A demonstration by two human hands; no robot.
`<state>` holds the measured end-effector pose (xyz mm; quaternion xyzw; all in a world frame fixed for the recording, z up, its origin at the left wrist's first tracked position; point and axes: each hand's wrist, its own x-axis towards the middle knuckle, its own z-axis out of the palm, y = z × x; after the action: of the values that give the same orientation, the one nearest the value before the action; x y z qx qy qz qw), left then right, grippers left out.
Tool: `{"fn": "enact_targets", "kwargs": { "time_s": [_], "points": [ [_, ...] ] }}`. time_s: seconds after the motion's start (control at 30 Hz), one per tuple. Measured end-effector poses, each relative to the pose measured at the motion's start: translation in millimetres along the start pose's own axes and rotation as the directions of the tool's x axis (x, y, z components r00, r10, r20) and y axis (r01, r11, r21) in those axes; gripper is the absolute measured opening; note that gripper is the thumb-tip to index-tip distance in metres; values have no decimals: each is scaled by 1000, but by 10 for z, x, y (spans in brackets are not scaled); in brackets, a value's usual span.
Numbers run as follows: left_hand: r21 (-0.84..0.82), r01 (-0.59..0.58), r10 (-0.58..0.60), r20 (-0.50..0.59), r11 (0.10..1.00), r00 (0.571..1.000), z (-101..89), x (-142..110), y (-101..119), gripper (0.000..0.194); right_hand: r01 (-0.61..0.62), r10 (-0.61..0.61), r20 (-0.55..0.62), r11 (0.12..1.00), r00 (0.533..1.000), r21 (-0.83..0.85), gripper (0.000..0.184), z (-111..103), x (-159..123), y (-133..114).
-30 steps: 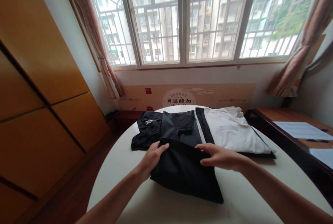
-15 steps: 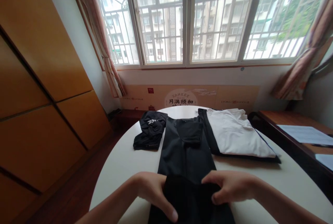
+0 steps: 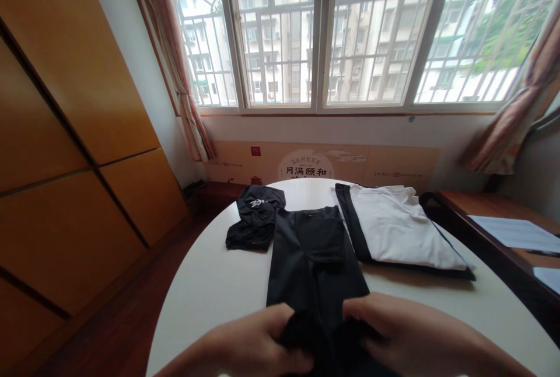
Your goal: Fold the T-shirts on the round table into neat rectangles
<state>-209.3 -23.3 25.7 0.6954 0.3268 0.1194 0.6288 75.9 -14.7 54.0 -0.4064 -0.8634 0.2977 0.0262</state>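
Observation:
A long, narrow-folded black T-shirt (image 3: 289, 275) lies on the white round table (image 3: 205, 289), its short sleeve turned inward at the far end. My left hand (image 3: 258, 339) is closed on the black cloth at the near end, thumb and fingers pinching it. On the other side of that same end, my right hand (image 3: 402, 330) also grips the fabric. Bunched dark cloth shows between the two hands. The shirt's nearest part runs out of the bottom of the view.
Left of the shirt's far end lies a crumpled black garment (image 3: 251, 222) with white lettering. A folded white garment with black edges (image 3: 398, 228) lies on the right. Beyond it, a wooden desk (image 3: 464, 205) holds papers (image 3: 516, 234). An orange-brown cabinet (image 3: 118, 202) stands at the left.
Both hands have closed more tightly on the near end of the shirt and moved lower in view. The shirt's far end has slid slightly toward me. The other garments stay put.

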Motion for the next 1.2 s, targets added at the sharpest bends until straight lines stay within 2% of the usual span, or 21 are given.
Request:
{"fn": "enact_targets", "kwargs": {
  "time_s": [0.07, 0.13, 0.2, 0.3, 0.43, 0.5, 0.57, 0.63, 0.7, 0.77, 0.9, 1.07, 1.2],
  "points": [
    [-114, -34, 4, -253, 993, 967, -123, -3, 180, 19, 41, -20, -177, 993, 984, 113, 30, -69, 80, 136],
    [-256, -79, -44, -443, 963, 895, -289, 55, 290, 29, 56, 2, -348, 986, 937, 158, 25, -181, 223, 316],
    [-330, -100, -103, -546, 939, 831, -489, 180, 337, 31, 5, 64, -493, 990, 868, 138, 21, -321, 414, 499],
    [-311, -89, -135, -630, 946, 765, -816, 468, 330, 25, -113, 140, -613, 990, 778, 83, 18, -542, 756, 731],
    [-177, -40, -111, -763, 983, 636, -1217, 904, 245, 12, -229, 192, -670, 973, 718, 33, 18, -778, 1262, 949],
    [-109, -9, -83, -798, 994, 597, -1388, 1087, 177, 6, -280, 218, -665, 960, 714, 14, 19, -847, 1513, 1033],
    [-29, 29, -40, -817, 999, 576, -1544, 1233, 86, 11, -320, 248, -653, 947, 716, 8, 20, -875, 1743, 1112],
    [117, 80, 55, -838, 990, 543, -1684, 1343, -36, 11, -351, 281, -630, 936, 724, 13, 20, -860, 1937, 1195],
    [286, 165, 174, -855, 944, 488, -1797, 1423, -179, 8, -387, 321, -603, 922, 730, 22, 20, -811, 2078, 1281],
    [387, 273, 237, -858, 881, 455, -1866, 1474, -315, 10, -424, 364, -576, 905, 732, 33, 22, -744, 2164, 1361],
    [381, 413, 173, -872, 827, 459, -1864, 1495, -452, 14, -493, 434, -546, 869, 717, 42, 24, -634, 2210, 1450],
    [326, 419, 128, -891, 847, 436, -1776, 1453, -404, 19, -524, 445, -554, 852, 704, 18, 30, -570, 2199, 1413],
    [302, 430, 107, -901, 851, 421, -1714, 1425, -332, 23, -546, 443, -580, 837, 684, -5, 33, -501, 2170, 1276]
  ]
}}
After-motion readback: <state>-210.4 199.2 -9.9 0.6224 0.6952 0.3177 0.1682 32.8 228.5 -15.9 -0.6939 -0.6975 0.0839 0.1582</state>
